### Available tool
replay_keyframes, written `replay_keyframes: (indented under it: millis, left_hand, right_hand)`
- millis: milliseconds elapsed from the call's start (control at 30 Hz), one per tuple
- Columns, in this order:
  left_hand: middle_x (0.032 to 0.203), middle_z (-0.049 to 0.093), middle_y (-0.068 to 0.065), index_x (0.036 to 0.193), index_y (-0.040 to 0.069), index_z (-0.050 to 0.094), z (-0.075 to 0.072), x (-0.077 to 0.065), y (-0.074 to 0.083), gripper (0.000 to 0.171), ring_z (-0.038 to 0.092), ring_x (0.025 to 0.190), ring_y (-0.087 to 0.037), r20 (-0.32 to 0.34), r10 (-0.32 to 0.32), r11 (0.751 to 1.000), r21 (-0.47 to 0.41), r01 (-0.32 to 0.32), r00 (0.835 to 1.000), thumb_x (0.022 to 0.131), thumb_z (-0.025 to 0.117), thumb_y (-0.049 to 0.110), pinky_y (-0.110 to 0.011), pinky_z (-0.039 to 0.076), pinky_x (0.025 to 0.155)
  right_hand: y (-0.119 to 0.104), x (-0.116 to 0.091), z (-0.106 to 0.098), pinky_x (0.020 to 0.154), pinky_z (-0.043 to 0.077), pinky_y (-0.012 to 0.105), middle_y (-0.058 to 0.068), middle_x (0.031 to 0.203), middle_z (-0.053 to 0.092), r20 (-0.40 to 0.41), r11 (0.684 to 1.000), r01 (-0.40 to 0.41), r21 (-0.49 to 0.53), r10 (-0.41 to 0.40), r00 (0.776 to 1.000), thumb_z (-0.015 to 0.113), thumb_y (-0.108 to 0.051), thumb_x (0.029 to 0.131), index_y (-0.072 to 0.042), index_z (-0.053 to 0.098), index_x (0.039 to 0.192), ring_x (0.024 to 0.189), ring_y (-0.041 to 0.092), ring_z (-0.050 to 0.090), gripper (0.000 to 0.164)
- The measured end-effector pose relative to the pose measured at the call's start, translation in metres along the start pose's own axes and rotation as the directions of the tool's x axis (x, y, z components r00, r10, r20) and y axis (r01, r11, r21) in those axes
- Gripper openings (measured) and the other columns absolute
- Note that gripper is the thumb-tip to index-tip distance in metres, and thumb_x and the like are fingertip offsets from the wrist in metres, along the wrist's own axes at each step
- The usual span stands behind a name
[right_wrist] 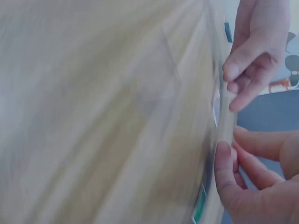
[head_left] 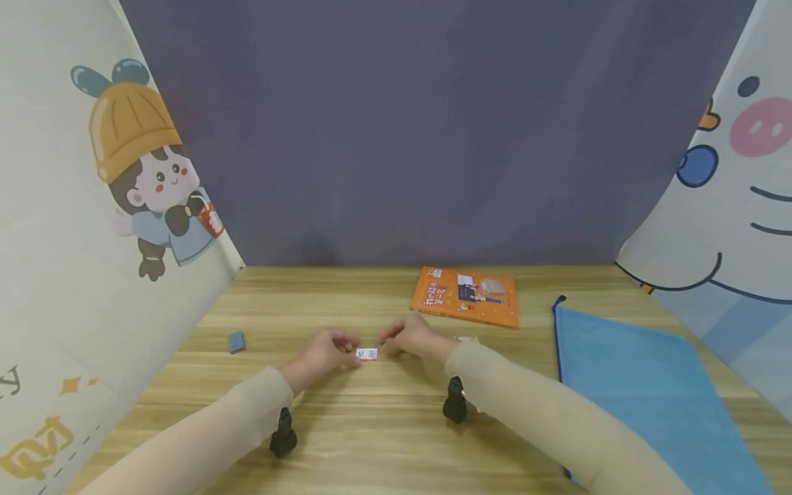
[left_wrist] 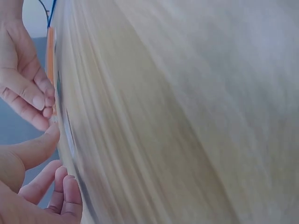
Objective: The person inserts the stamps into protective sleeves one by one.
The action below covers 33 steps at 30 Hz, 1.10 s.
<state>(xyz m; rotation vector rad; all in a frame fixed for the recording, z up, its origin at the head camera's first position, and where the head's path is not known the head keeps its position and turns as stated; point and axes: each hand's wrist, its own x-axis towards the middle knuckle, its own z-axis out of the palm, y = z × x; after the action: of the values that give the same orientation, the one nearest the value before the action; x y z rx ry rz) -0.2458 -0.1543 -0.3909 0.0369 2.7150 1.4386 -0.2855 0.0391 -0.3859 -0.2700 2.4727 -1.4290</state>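
Note:
A small white printed card (head_left: 366,354) lies on the wood-grain table between the two hands; the right wrist view shows the same card (right_wrist: 216,107) nearly edge-on. My left hand (head_left: 326,354) is at its left side, thumb and fingers spread apart around nothing, fingertips close to the card's edge. Just right of the card, my right hand (head_left: 408,335) has its fingers loosely bent, with nothing visible between them. Whether either hand touches the card I cannot tell. Another small card (head_left: 468,339) is partly hidden behind the right wrist.
An orange illustrated book (head_left: 464,297) lies toward the back of the table. To the right is a blue zip pouch (head_left: 637,385). A small blue-grey block (head_left: 236,342) sits at the left. A dark curtain (head_left: 421,137) hangs behind the table.

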Motion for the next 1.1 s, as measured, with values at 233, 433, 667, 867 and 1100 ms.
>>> replay_keyframes:
  millis: [233, 433, 667, 867, 1100]
  left_hand:
    - [0.093, 0.068, -0.009, 0.108, 0.000, 0.070, 0.009, -0.007, 0.013, 0.037, 0.061, 0.081, -0.016, 0.010, 0.014, 1.000, -0.002, -0.014, 1.000, 0.073, 0.083, 0.003, -0.025, 0.053, 0.067]
    - [0.087, 0.068, -0.008, 0.105, -0.002, 0.070, 0.024, -0.016, 0.020, 0.032, 0.060, 0.076, -0.013, 0.057, 0.087, 0.996, -0.014, -0.087, 0.995, 0.076, 0.081, 0.006, -0.024, 0.054, 0.064]
    - [0.083, 0.069, -0.006, 0.104, -0.004, 0.069, 0.041, -0.029, 0.029, 0.032, 0.060, 0.071, -0.009, 0.114, 0.131, 0.991, -0.038, -0.128, 0.985, 0.076, 0.081, 0.005, -0.022, 0.054, 0.059]
    - [0.083, 0.070, -0.008, 0.103, -0.005, 0.070, 0.053, -0.036, 0.035, 0.032, 0.060, 0.072, -0.009, 0.155, 0.171, 0.984, -0.074, -0.161, 0.973, 0.074, 0.081, 0.003, -0.020, 0.053, 0.062]
    - [0.080, 0.068, -0.008, 0.097, -0.004, 0.070, 0.063, -0.039, 0.037, 0.030, 0.058, 0.069, -0.007, 0.189, 0.182, 0.982, -0.078, -0.170, 0.965, 0.071, 0.083, 0.001, -0.018, 0.051, 0.061]
  right_hand:
    - [0.001, -0.002, -0.024, 0.069, 0.056, 0.027, 0.004, 0.099, 0.071, 0.049, 0.991, 0.090, -0.098, -0.085, 0.995, 0.075, -0.006, 0.082, -0.005, 0.072, 0.105, 0.081, 0.013, 0.064, 0.024]
    - [0.005, -0.005, -0.032, 0.073, 0.057, 0.026, 0.007, 0.102, 0.071, 0.031, 0.984, 0.119, -0.134, -0.116, 0.993, 0.075, -0.003, 0.080, -0.003, 0.072, 0.104, 0.085, 0.013, 0.063, 0.024]
    - [0.011, -0.006, -0.036, 0.075, 0.057, 0.025, 0.006, 0.098, 0.072, -0.012, 0.973, 0.114, -0.199, -0.119, 0.993, 0.077, -0.002, 0.079, -0.003, 0.073, 0.099, 0.084, 0.013, 0.064, 0.021]
    - [0.020, -0.005, -0.041, 0.072, 0.058, 0.025, 0.005, 0.096, 0.072, -0.023, 0.975, 0.092, -0.204, -0.099, 0.995, 0.080, -0.002, 0.076, -0.003, 0.072, 0.098, 0.085, 0.014, 0.065, 0.023]
    - [0.028, -0.005, -0.045, 0.071, 0.057, 0.024, 0.006, 0.095, 0.070, -0.035, 0.985, 0.064, -0.162, -0.071, 0.997, 0.080, 0.002, 0.073, -0.003, 0.071, 0.097, 0.084, 0.015, 0.063, 0.025]
